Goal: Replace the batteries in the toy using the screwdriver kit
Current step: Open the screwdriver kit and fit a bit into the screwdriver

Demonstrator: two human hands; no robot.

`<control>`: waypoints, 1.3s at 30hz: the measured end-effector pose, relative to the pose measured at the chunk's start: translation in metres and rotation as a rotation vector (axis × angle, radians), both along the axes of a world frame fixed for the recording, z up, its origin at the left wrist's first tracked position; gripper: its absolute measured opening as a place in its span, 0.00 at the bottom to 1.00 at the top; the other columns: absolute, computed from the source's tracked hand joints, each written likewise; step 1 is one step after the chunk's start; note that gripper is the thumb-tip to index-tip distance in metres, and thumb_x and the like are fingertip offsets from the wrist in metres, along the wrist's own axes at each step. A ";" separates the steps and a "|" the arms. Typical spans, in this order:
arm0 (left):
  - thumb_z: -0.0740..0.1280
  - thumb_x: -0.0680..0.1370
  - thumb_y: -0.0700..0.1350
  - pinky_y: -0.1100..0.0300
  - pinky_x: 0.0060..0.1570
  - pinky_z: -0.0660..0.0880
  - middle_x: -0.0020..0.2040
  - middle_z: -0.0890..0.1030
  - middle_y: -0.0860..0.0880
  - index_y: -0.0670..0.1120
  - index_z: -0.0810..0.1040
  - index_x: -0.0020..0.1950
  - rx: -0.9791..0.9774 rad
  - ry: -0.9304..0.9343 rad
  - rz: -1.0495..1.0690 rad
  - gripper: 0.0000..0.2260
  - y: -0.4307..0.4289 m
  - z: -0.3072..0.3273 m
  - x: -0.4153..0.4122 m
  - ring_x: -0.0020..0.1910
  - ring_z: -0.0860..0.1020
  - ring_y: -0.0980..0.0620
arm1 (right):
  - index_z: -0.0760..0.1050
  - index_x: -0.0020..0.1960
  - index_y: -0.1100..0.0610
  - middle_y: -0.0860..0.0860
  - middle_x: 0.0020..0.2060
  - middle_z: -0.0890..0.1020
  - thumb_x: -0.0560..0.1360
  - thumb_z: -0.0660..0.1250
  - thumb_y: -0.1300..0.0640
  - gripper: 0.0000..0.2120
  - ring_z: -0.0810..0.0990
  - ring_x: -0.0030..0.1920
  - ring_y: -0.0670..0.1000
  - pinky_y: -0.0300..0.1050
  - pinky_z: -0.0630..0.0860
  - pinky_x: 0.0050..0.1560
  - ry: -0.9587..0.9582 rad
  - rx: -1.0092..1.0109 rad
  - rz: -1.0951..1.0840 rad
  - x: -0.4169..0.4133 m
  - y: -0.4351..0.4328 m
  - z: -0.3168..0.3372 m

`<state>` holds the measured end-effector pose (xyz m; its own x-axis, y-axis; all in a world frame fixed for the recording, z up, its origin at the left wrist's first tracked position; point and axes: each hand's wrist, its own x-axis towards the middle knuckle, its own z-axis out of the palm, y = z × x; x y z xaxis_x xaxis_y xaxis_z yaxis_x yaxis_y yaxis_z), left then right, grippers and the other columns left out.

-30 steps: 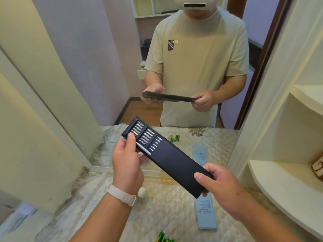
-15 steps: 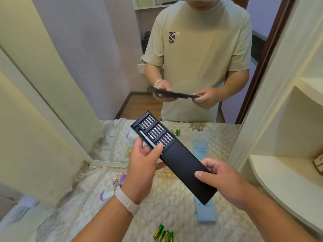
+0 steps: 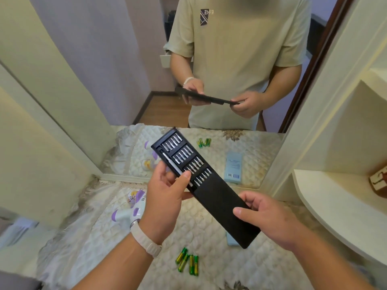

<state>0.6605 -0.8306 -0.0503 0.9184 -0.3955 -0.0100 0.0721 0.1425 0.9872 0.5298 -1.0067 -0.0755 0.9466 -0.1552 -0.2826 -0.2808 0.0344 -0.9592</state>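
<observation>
Four green batteries (image 3: 187,263) lay loose on the quilted cover (image 3: 117,237) at six o'clock, untouched by either hand. You held the screwdriver kit (image 3: 217,197) in the air at centre, its length running from eleven o'clock to five.

Your right hand (image 3: 270,218) gripped the black sleeve (image 3: 236,225) at the five o'clock end, thumb on top and fingers curled beneath. Your left hand (image 3: 165,197) gripped the drawn-out tray (image 3: 159,146) toward the eleven o'clock end, thumb pressed on its face and fingers underneath. Rows of bits (image 3: 182,153) showed in the tray, and the driver handle (image 3: 169,164) lay in its slot along the tray's nine o'clock edge.

The toy (image 3: 129,208), white and purple, lay on the cover at eight o'clock, well apart from the kit. Its battery door could not be made out. A pale blue packet (image 3: 231,239) lay partly under the sleeve.

Assessment: the task stood near its start. The kit was opened, but no driver or bit had been taken out. The unscrewing, the battery change and the closing all remained.
</observation>
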 end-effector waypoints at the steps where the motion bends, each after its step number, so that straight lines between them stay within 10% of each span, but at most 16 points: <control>1: 0.63 0.80 0.34 0.54 0.38 0.81 0.52 0.85 0.46 0.46 0.73 0.65 -0.001 0.009 0.018 0.15 0.000 -0.004 -0.001 0.48 0.84 0.47 | 0.76 0.46 0.64 0.50 0.36 0.84 0.77 0.67 0.66 0.01 0.82 0.38 0.47 0.36 0.76 0.37 0.014 -0.006 0.009 -0.003 -0.002 -0.005; 18: 0.64 0.80 0.35 0.51 0.40 0.82 0.50 0.86 0.48 0.49 0.78 0.61 0.111 0.259 0.077 0.13 0.019 -0.065 0.040 0.48 0.84 0.48 | 0.74 0.39 0.44 0.45 0.36 0.77 0.75 0.63 0.56 0.08 0.76 0.39 0.48 0.46 0.74 0.39 0.187 -0.696 0.016 0.074 0.006 -0.127; 26: 0.63 0.79 0.35 0.50 0.40 0.81 0.51 0.86 0.46 0.47 0.77 0.60 0.171 0.321 0.094 0.13 0.036 -0.093 0.048 0.48 0.84 0.47 | 0.81 0.57 0.52 0.51 0.46 0.78 0.76 0.63 0.56 0.13 0.76 0.50 0.55 0.49 0.75 0.43 0.081 -1.058 0.134 0.116 0.011 -0.192; 39: 0.63 0.79 0.34 0.45 0.42 0.83 0.54 0.84 0.41 0.42 0.76 0.62 0.197 0.452 0.068 0.12 0.038 -0.112 0.054 0.52 0.82 0.42 | 0.77 0.63 0.54 0.53 0.57 0.74 0.77 0.62 0.49 0.18 0.71 0.58 0.55 0.50 0.71 0.56 0.202 -1.128 0.310 0.113 0.015 -0.228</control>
